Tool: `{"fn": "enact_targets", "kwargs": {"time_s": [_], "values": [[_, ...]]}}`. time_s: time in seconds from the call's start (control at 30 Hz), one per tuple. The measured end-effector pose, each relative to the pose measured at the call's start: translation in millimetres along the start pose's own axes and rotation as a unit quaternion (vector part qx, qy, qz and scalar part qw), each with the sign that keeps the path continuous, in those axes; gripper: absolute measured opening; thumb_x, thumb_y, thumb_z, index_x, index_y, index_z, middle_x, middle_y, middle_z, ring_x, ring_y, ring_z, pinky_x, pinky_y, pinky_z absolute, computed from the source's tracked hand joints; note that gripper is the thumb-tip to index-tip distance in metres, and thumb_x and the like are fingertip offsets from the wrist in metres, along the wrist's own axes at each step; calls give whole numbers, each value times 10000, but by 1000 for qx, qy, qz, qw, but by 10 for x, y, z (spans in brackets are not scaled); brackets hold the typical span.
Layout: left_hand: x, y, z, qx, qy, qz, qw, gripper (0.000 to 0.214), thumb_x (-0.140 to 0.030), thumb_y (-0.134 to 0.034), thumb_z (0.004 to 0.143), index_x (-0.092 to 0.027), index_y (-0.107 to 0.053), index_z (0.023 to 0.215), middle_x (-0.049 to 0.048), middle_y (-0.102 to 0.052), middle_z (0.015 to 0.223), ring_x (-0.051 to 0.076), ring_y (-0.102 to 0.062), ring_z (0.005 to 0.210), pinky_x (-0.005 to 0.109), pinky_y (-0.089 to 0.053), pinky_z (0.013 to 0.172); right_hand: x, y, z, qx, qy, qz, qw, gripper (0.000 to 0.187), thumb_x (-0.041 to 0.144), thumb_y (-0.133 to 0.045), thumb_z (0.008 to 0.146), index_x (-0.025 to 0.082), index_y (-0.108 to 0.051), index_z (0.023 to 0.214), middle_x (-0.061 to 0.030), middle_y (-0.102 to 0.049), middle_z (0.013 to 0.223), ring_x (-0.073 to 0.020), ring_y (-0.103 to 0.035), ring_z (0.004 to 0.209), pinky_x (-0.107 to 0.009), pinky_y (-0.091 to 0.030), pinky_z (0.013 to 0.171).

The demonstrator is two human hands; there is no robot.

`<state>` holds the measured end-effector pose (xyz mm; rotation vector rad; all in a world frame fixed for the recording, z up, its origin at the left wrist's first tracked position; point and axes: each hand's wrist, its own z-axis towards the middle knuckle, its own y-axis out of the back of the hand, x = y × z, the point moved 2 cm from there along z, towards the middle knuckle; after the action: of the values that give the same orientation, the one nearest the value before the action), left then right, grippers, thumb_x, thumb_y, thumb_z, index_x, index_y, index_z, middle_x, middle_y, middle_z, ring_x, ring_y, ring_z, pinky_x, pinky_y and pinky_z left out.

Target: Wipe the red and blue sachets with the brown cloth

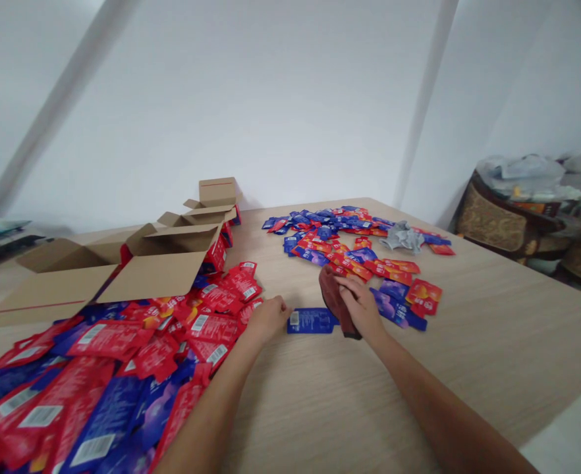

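A blue packet [311,321] lies flat on the wooden table [493,342], label side up. My left hand [269,318] rests at its left end, fingers curled and touching the packet's edge. My right hand [360,305] holds a dark red cloth [334,297] pressed down at the packet's right end. A spread of red and blue packets [354,247] lies beyond my right hand. A large heap of red and blue packets [97,375] covers the table at my left.
Open cardboard boxes [137,263] stand at the back left, with smaller ones [216,197] behind. A crumpled grey cloth [403,237] lies on the far packets. Bags and cushions [527,197] sit beyond the table's right edge. A white wall is behind.
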<state>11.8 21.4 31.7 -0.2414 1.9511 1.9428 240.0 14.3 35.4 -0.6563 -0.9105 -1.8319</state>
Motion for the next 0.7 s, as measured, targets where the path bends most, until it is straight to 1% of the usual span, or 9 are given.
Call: {"fn": "enact_targets", "kwargs": {"time_s": [0.07, 0.13, 0.23, 0.33, 0.37, 0.43, 0.53, 0.6, 0.7], "values": [[35, -112, 18, 31, 33, 27, 999, 346, -445, -452, 789, -153, -630, 731, 113, -664, 749, 216, -613, 722, 267, -390, 588, 143, -127, -107, 88, 34, -96, 991, 309, 259, -406, 848, 253, -626, 1065, -42, -576, 1038, -165, -523, 975, -314, -402, 880], [52, -211, 45, 51, 36, 0, 998, 326, -427, -465, 776, -155, -625, 694, 109, -661, 721, 214, -616, 707, 263, -390, 574, 252, -283, -248, 165, 46, -186, 968, 327, 241, -389, 862, 267, -598, 1112, -49, -552, 1054, -168, -504, 988, -305, -399, 877], [93, -330, 98, 78, 67, -122, 987, 202, -317, -494, 740, -163, -592, 653, 39, -604, 576, 147, -565, 537, 224, -362, 485, 346, -514, -440, 235, 58, -301, 923, 366, 233, -391, 865, 235, -540, 1199, -92, -514, 1115, -208, -450, 1053, -334, -376, 902], [139, -412, 117, 126, 136, -277, 943, 135, -255, -478, 728, -174, -522, 629, -51, -461, 425, 75, -387, 324, 188, -277, 367, 348, -644, -490, 279, 71, -373, 882, 411, 202, -401, 853, 206, -489, 1255, -130, -485, 1156, -240, -411, 1083, -357, -363, 905], [143, -423, 112, 132, 149, -320, 926, 135, -250, -475, 729, -176, -497, 618, -67, -429, 405, 62, -339, 294, 179, -251, 344, 322, -647, -465, 290, 67, -387, 873, 410, 192, -399, 851, 212, -491, 1250, -132, -482, 1158, -243, -407, 1082, -355, -364, 896], [127, -424, 93, 126, 150, -390, 900, 163, -266, -494, 732, -179, -456, 600, -79, -410, 394, 48, -305, 278, 166, -228, 321, 236, -591, -366, 296, 38, -413, 860, 387, 180, -384, 853, 225, -524, 1211, -132, -478, 1152, -246, -409, 1069, -347, -378, 862], [77, -414, 61, 93, 139, -453, 876, 198, -293, -525, 734, -182, -428, 601, -81, -422, 399, 45, -326, 287, 157, -246, 314, 85, -438, -216, 276, -33, -446, 851, 354, 192, -351, 866, 225, -575, 1138, -133, -480, 1119, -251, -432, 1025, -335, -405, 782], [51, -426, 55, 84, 144, -459, 872, 202, -280, -519, 743, -181, -424, 594, -79, -431, 397, 48, -345, 289, 159, -269, 314, 50, -388, -200, 257, -51, -447, 856, 354, 217, -342, 875, 236, -569, 1146, -126, -477, 1113, -249, -439, 1015, -331, -410, 764], [42, -460, 65, 89, 156, -436, 882, 218, -257, -490, 763, -175, -433, 570, -67, -439, 384, 58, -373, 288, 166, -294, 317, 144, -483, -328, 252, -9, -414, 875, 387, 236, -346, 880, 264, -493, 1237, -109, -466, 1145, -236, -425, 1051, -321, -401, 807]]}}
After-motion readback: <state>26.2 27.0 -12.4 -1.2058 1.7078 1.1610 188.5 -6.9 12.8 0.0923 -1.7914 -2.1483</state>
